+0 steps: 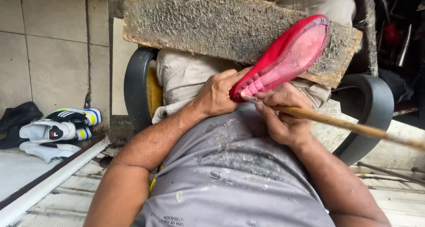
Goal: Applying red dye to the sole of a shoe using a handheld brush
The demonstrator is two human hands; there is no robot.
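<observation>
A red shoe [287, 54] lies sole-up, its toe resting on a rough wooden board [208, 21] across my lap. My left hand [218, 94] grips the shoe's heel end from the left. A long wooden-handled tool [349, 127] is held in my right hand [281, 116]. Its tip touches the heel edge of the pinkish sole [296, 52]. The handle runs off to the right. Both hands sit just above my grey stained shirt [234, 174].
I sit in a black-armed chair [376, 107] with beige trousers [181, 72] under the board. A pile of black, white and yellow sports shoes [57, 127] lies on the floor at the left by a tiled wall. Metal rods [389, 171] lie at lower right.
</observation>
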